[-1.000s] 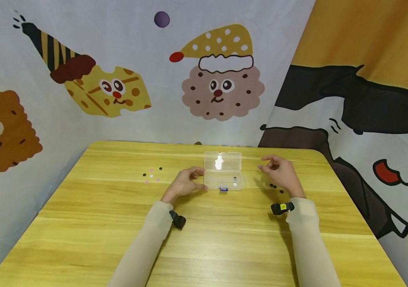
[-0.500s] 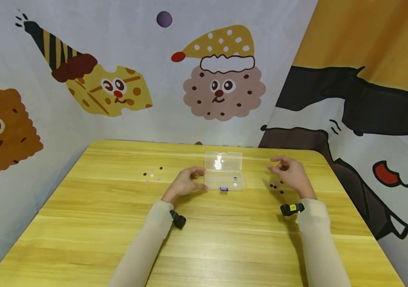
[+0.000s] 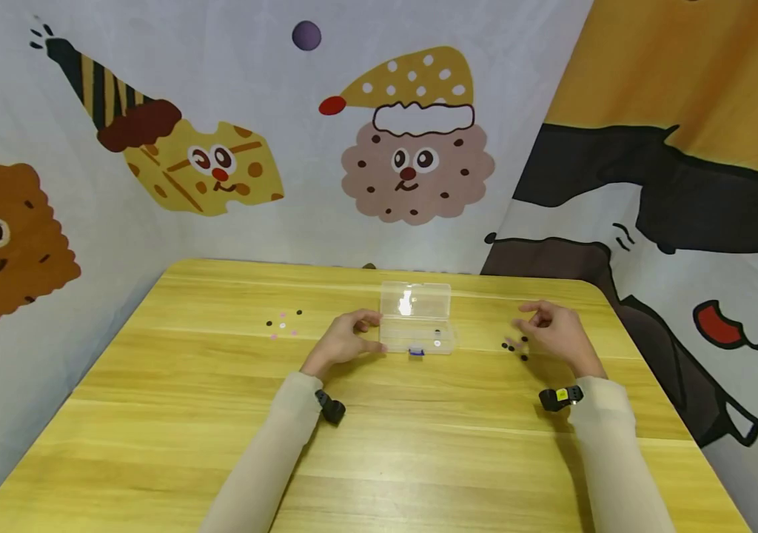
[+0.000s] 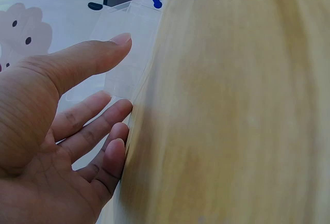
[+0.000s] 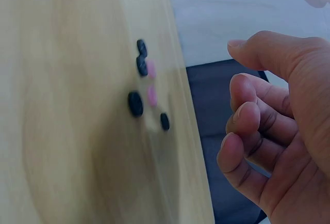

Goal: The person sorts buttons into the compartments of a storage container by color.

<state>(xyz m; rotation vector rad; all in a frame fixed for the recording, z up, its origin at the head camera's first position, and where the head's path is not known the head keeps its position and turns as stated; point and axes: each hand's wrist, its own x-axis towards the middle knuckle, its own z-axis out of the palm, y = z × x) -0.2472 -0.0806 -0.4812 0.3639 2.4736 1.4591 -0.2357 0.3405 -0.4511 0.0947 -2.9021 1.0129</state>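
Note:
A clear plastic box (image 3: 397, 339) lies on the table with its lid (image 3: 431, 300) raised at the back. Its blue latch (image 3: 416, 352) faces the front. Inside, at the right, are a black button-like disc (image 3: 437, 332) and a white one (image 3: 437, 343). My left hand (image 3: 342, 342) holds the box's left end between thumb and fingers. My right hand (image 3: 557, 333) hovers with loosely curled fingers above and to the right of several black discs (image 5: 135, 104) and pink discs (image 5: 152, 96); no object shows between its fingertips.
Left of the left hand lie several more small discs: black (image 3: 299, 312), pink (image 3: 274, 337) and a white one (image 3: 282, 326). The wooden table (image 3: 379, 459) ends at the back against a printed cloth (image 3: 219, 244).
My right hand has moved right and slightly toward me, away from the box, uncovering more of the right-hand discs. The left hand and the box stay in place.

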